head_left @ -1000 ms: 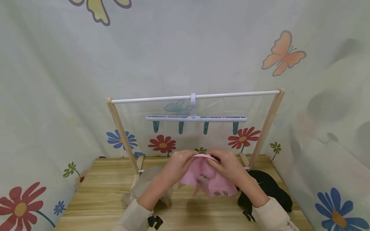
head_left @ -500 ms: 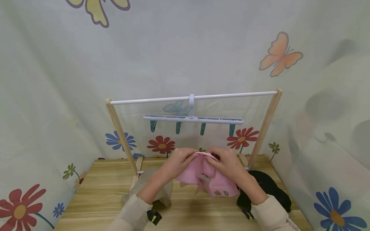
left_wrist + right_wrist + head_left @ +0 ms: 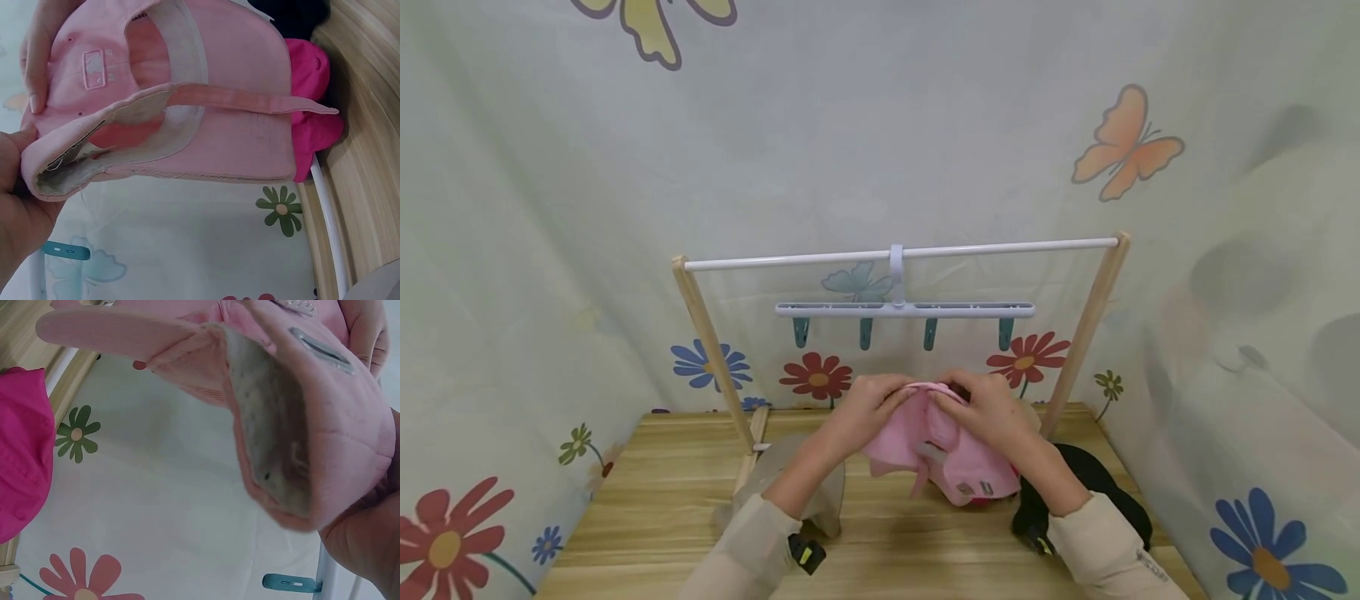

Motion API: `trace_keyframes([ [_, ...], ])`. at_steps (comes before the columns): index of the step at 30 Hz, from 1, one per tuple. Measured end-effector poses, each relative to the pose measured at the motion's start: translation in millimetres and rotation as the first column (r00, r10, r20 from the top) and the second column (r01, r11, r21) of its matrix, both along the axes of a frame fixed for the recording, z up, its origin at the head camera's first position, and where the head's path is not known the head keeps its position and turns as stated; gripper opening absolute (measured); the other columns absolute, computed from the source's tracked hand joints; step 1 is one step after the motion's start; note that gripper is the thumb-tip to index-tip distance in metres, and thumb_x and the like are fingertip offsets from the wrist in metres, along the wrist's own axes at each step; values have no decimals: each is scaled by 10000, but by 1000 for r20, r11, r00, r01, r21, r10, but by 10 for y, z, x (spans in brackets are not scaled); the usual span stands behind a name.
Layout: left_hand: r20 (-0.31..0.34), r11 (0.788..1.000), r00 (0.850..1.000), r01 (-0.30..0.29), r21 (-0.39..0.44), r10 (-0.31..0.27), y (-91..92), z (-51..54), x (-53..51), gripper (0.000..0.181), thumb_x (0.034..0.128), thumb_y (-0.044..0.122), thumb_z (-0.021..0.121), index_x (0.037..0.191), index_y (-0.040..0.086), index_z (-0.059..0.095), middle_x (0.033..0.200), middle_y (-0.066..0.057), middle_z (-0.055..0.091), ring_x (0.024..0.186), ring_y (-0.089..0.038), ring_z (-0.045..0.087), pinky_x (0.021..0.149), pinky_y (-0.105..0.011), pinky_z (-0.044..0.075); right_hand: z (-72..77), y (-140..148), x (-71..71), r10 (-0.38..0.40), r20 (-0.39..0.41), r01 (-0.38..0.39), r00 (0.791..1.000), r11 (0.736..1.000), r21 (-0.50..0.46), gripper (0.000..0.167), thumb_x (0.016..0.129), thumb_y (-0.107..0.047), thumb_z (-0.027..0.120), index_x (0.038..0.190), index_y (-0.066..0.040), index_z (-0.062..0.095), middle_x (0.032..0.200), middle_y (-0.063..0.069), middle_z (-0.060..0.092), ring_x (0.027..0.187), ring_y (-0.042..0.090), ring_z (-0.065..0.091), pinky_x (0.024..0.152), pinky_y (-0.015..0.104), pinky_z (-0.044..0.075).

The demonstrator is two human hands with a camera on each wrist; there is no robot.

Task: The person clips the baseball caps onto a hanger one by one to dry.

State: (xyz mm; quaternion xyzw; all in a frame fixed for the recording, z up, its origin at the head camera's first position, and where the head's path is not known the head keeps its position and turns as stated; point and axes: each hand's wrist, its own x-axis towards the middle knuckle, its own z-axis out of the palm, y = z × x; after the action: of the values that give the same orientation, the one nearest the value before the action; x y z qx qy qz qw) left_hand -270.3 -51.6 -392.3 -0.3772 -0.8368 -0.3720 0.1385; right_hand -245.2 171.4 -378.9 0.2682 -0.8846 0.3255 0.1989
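A light pink baseball cap [image 3: 958,457] is held up over the table between both hands. My left hand [image 3: 867,410] pinches its upper edge on the left, and my right hand [image 3: 992,408] grips the same edge on the right. The left wrist view shows the cap's loose back strap [image 3: 250,100] dangling across the brim. From the right wrist, the pale lining [image 3: 272,425] is visible inside the crown. Above and behind the cap, a white clip hanger [image 3: 850,310] with several teal clips [image 3: 865,333] hangs from the rack's rail [image 3: 1015,248].
A grey-beige cap [image 3: 820,492] lies on the wooden table [image 3: 655,483] at left, partly behind my left forearm. At right sits a black cap [image 3: 1097,483]. A magenta cap [image 3: 25,456] lies behind the pink one. Wooden posts [image 3: 1086,333] hold the rack up.
Both hands have risen slightly with the pink cap, still gripping its edge. A bit of magenta now shows beneath it. The hanger has swung slightly.
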Motion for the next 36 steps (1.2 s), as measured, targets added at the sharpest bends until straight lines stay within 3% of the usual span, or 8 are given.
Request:
trace_keyframes([
  [5,17,1000,1000,-5,6,5,4,-15,-20,235,1046,189,570,1170,94,746,1111,-36,753,971,-125,703,824,-244,581,-2,-4,-14,-7,1,7,1000,1000,-3,118,926,-169,761,1015,-93,745,800,-31,695,630,58,512,549,204,446],
  [12,109,996,994,-16,93,6,0,-80,-87,236,1037,221,592,1158,106,759,1074,-17,760,857,-88,677,742,-213,571,11,-20,-70,4,17,-4,1000,1000,-1,121,937,-171,750,1023,-88,769,869,-10,735,683,66,553,600,208,481],
  [24,102,988,995,-22,152,6,42,-124,-190,212,1025,215,619,1120,102,771,1054,-26,766,848,-85,679,710,-216,563,-4,3,-153,-1,44,1,999,1000,10,113,945,-164,738,1005,-73,769,849,6,727,669,76,554,595,211,474],
  [29,129,987,992,-30,156,10,61,-164,-247,229,1028,244,613,1136,118,772,1071,-11,765,883,-88,692,743,-229,573,-3,34,-189,-12,44,11,999,1000,20,113,948,-161,734,996,-66,771,800,1,716,616,71,524,553,208,436],
  [36,161,981,987,-55,184,26,66,-241,-322,227,1022,255,619,1131,135,778,1070,6,766,893,-84,694,750,-232,574,43,52,-226,5,114,-11,993,999,48,141,967,-201,714,1020,-85,773,786,-26,694,630,88,516,550,216,423],
])
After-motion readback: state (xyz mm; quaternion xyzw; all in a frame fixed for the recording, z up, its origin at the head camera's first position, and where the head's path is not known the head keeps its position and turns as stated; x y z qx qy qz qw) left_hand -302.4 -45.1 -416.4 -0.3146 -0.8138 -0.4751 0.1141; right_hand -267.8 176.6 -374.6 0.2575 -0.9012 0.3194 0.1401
